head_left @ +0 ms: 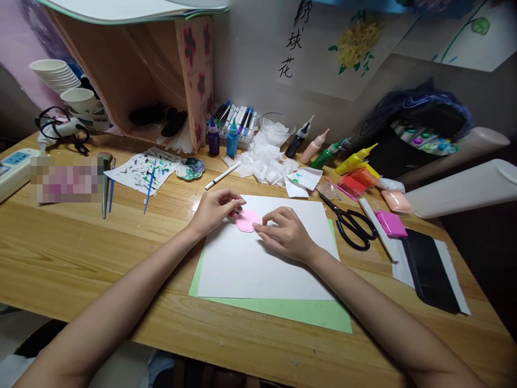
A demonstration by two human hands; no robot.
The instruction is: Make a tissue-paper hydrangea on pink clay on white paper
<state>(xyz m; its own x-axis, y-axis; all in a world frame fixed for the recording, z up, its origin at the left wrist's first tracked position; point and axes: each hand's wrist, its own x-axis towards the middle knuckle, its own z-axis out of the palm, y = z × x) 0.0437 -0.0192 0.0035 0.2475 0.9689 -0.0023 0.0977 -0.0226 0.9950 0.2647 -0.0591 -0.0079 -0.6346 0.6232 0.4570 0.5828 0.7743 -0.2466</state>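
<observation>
Pink disc [245,221] lies on white paper [266,277], apparently at edge-shaping: left grip [218,210] half-curled at its rim, hold unclear, right grip [286,233] loosely parted, fingertip at edge; next move wants light, even pressure.

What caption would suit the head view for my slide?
Left hand and right hand at the edge of a pink circle on white paper, scissors nearby.

Pink disc [245,221]: thin, pale, roughly round, one piece, edge slightly uneven. Looks to lie flat on the white sheet [266,275], broad face up, left of that sheet's middle, toward its far edge.
</observation>
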